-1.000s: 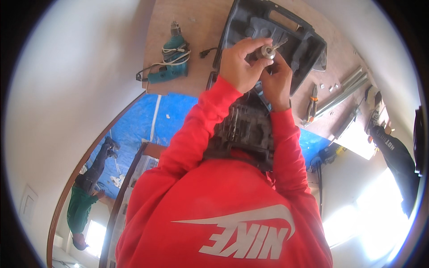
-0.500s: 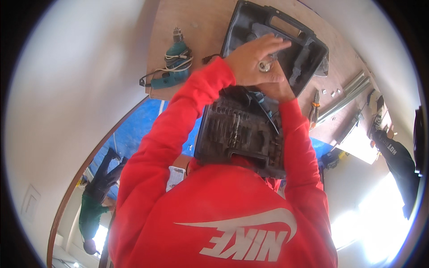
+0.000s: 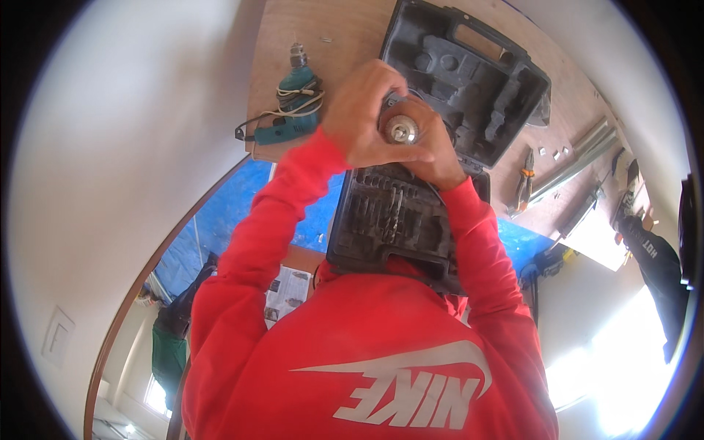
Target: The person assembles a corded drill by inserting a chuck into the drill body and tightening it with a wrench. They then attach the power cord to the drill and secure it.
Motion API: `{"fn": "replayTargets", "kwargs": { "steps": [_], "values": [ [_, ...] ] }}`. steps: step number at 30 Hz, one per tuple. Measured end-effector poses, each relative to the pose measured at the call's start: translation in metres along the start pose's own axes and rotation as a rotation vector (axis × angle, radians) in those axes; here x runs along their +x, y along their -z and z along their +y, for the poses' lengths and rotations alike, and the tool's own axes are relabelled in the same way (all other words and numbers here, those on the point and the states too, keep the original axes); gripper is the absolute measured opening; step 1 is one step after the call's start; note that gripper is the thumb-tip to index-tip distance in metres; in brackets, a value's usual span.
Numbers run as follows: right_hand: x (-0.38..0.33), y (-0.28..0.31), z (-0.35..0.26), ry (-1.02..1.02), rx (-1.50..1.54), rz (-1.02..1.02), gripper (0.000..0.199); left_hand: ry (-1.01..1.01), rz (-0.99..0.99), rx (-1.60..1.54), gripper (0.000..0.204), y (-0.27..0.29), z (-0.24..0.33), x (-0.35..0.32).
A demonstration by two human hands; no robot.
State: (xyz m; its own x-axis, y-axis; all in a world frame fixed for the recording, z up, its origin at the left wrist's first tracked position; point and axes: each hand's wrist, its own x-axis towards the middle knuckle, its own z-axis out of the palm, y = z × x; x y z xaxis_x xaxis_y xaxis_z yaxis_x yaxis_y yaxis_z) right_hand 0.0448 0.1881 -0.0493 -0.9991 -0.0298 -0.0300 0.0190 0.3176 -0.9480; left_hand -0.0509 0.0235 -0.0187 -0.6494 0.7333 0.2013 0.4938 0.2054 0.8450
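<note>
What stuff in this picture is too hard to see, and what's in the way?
All in the head view:
Whatever is behind the metal chuck: hidden by the left hand and right hand.
Printed sheet: partly covered by the red sleeve.
Pale bits beside the pliers: too small to name.
Bright patch at lower right: washed out by glare.

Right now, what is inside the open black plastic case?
Thin silver drill bits lie in the near half of the black plastic case; the far half shows moulded hollows. Anything behind the bare left hand, bare right hand and red right sleeve is hidden.
</note>
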Motion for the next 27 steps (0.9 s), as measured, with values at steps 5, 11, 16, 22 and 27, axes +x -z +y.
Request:
{"fn": "replayTargets", "kwargs": {
  "steps": [5, 11, 16, 22, 27],
  "values": [
    [0.005, 0.005, -0.009, -0.117, 0.106, -0.159, 0.031, -0.12, -0.125, -0.007, 0.069, 0.034, 0.004, 0.004],
    [0.014, 0.014, -0.008, -0.01, 0.441, -0.113, 0.033, 0.062, -0.171, -0.642, 0.048, -0.006, 0.021, 0.01],
    [0.031, 0.039, 0.021, -0.13, 0.4, -0.513, 0.032, 0.11, -0.324, -0.862, 0.033, -0.01, 0.001, 0.023],
    [0.04, 0.034, 0.042, -0.082, 0.492, -0.517, 0.024, 0.109, -0.272, -0.677, 0.023, -0.018, -0.006, 0.031],
    [0.018, 0.015, 0.03, 0.158, 0.094, -0.143, 0.022, 0.135, 0.144, -0.443, 0.017, -0.045, 0.013, 0.022]
  ]
}}
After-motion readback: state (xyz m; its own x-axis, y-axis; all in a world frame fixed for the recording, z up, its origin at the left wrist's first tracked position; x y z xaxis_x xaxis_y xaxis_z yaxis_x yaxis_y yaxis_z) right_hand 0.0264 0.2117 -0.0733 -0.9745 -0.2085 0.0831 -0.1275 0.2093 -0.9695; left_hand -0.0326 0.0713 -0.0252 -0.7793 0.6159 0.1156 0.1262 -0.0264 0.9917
